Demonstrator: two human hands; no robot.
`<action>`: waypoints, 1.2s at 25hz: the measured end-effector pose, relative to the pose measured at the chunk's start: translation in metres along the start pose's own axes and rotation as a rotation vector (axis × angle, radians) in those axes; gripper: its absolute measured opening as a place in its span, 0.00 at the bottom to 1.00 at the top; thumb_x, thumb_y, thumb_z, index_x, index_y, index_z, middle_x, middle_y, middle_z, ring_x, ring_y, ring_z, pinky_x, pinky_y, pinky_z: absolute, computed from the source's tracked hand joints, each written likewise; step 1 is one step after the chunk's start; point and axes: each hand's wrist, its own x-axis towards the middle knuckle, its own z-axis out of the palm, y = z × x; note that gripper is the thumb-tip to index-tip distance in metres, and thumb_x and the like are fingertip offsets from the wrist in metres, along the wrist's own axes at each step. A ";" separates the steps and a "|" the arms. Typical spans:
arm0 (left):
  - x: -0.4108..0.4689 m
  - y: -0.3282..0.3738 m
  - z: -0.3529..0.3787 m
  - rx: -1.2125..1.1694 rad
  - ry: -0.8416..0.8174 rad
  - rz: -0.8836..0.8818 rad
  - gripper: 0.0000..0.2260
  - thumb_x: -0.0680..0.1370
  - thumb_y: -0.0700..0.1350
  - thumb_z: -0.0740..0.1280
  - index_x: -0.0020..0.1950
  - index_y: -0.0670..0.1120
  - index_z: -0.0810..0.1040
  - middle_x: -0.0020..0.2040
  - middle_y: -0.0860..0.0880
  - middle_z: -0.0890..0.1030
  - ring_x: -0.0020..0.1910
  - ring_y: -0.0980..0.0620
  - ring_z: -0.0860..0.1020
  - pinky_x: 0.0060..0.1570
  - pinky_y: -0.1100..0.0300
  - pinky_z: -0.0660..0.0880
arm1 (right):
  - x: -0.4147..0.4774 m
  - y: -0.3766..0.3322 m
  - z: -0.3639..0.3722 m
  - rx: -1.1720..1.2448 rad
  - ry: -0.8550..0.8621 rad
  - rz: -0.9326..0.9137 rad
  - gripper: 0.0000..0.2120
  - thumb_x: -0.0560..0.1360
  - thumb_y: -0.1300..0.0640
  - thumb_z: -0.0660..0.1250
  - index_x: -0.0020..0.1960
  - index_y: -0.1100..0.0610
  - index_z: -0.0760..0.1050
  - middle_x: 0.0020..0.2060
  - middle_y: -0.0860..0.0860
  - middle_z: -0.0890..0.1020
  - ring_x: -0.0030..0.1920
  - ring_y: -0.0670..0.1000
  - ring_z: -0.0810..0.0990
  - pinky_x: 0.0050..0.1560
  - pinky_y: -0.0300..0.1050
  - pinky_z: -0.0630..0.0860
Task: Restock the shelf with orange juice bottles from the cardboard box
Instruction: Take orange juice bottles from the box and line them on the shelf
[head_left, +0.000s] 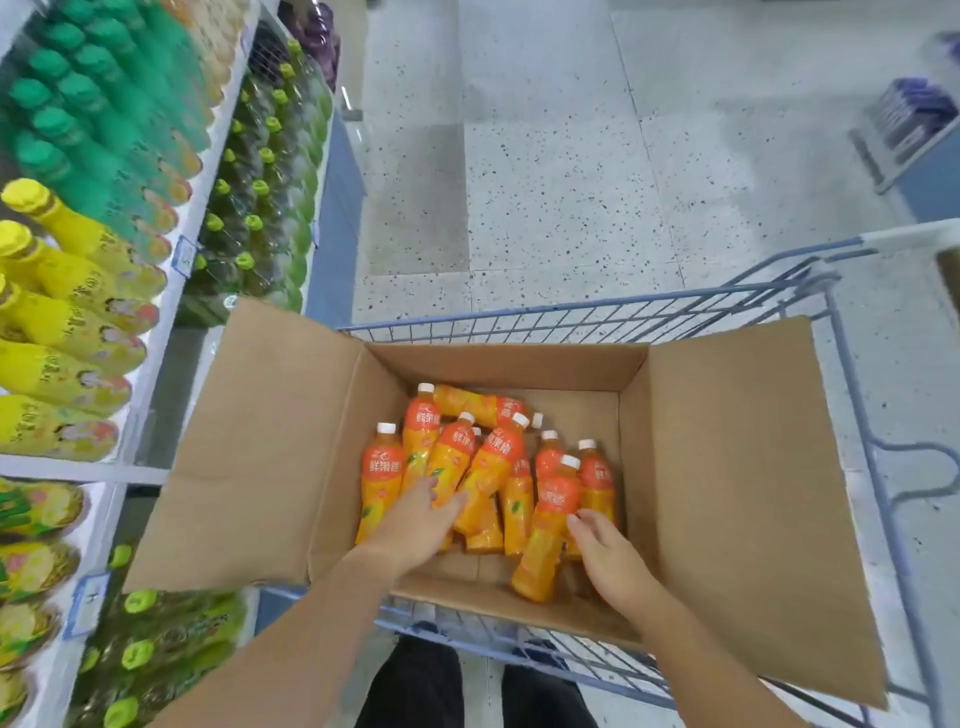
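Barely started, I'd say: about a dozen bottles (488, 467) lay in the box (727, 467) in the cart (571, 314), left hand (415, 525) flat on the pile, right hand (610, 556) loose beside one, neither gripping, none seen on the shelf (156, 358).

A shop: shelves (156, 353) of bottled drinks (78, 291) (price tags (183, 254) clipped on) and a wire trolley (571, 307).

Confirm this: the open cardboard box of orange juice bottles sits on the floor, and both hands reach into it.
Not the floor: the head view shows the cardboard box in the blue wire cart. The left hand and right hand do reach into it.
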 end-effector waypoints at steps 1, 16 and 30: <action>0.018 -0.004 0.001 0.060 -0.004 -0.006 0.32 0.81 0.62 0.62 0.80 0.47 0.61 0.76 0.47 0.69 0.74 0.46 0.69 0.68 0.54 0.66 | 0.009 0.005 0.005 -0.001 0.006 0.031 0.26 0.82 0.42 0.58 0.75 0.53 0.66 0.68 0.49 0.75 0.68 0.51 0.74 0.66 0.44 0.66; 0.155 -0.007 0.019 0.573 0.149 -0.110 0.34 0.68 0.59 0.79 0.65 0.41 0.73 0.62 0.42 0.78 0.61 0.43 0.78 0.56 0.52 0.77 | 0.122 0.035 0.065 -0.044 0.243 0.295 0.33 0.65 0.41 0.78 0.64 0.53 0.73 0.57 0.54 0.82 0.56 0.58 0.81 0.49 0.45 0.73; 0.091 -0.018 -0.011 0.026 -0.144 -0.203 0.18 0.68 0.40 0.78 0.55 0.45 0.79 0.49 0.45 0.82 0.47 0.48 0.80 0.47 0.53 0.79 | 0.066 -0.008 0.047 0.057 0.154 0.106 0.30 0.67 0.50 0.78 0.65 0.50 0.70 0.52 0.49 0.78 0.52 0.52 0.78 0.51 0.49 0.77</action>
